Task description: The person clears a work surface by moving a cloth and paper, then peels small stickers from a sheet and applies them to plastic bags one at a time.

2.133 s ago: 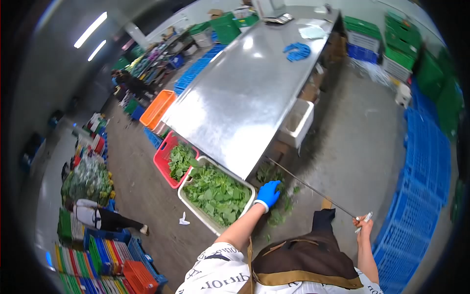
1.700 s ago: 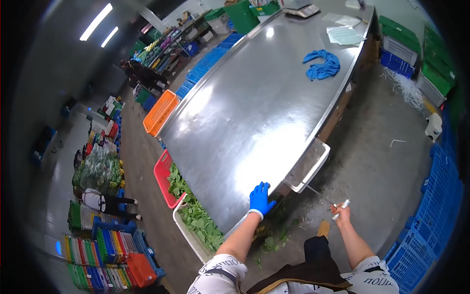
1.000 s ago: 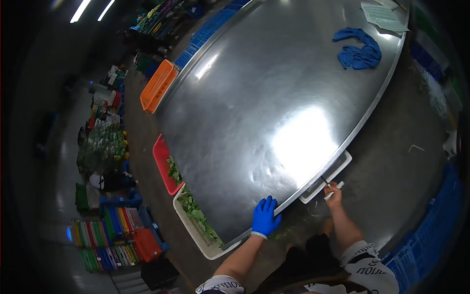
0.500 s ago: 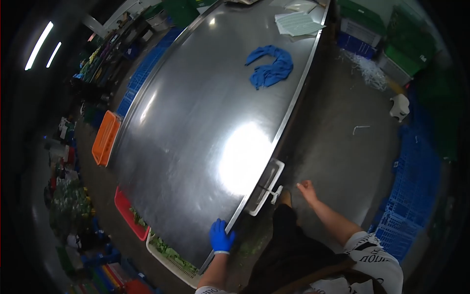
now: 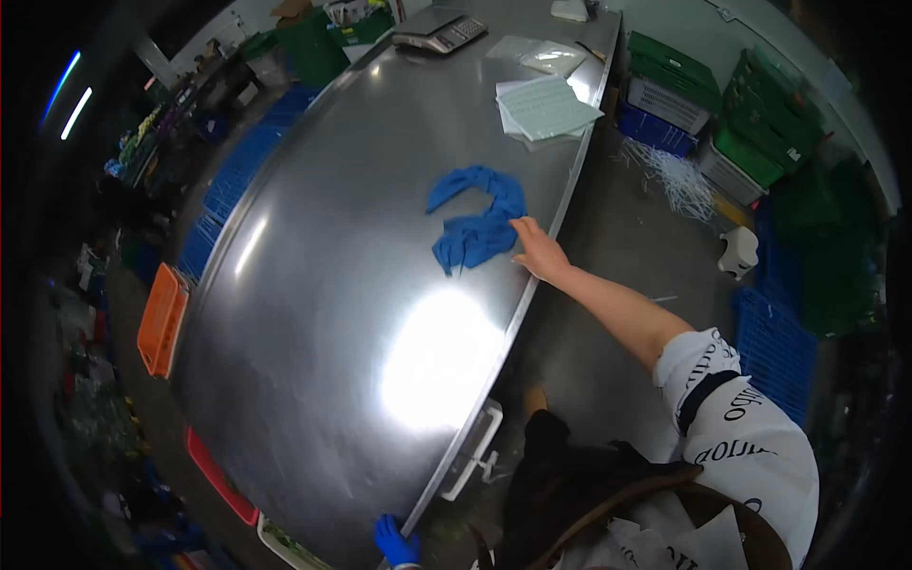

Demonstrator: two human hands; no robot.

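A crumpled blue cloth (image 5: 489, 228) lies in a curved heap on the shiny metal table (image 5: 313, 256). My bare right hand (image 5: 539, 251) reaches over the table's right edge, its fingertips at the cloth's right side; whether they grip it cannot be made out. In a blue glove, my left hand (image 5: 395, 541) rests on the table's near corner, low in the view. The fingers of that hand are partly spread and hold nothing visible.
Papers (image 5: 546, 106), plastic bags (image 5: 553, 57) and a scale (image 5: 442, 34) lie at the table's far end. An orange crate (image 5: 163, 320) and a red tray (image 5: 218, 475) border its left side. Green crates (image 5: 673, 71) and a white stool (image 5: 738, 252) stand right.
My right hand has moved from beside the table, forward and left, to the cloth. The view has shifted, so the scale now shows more fully. My left hand stays at the table's corner.
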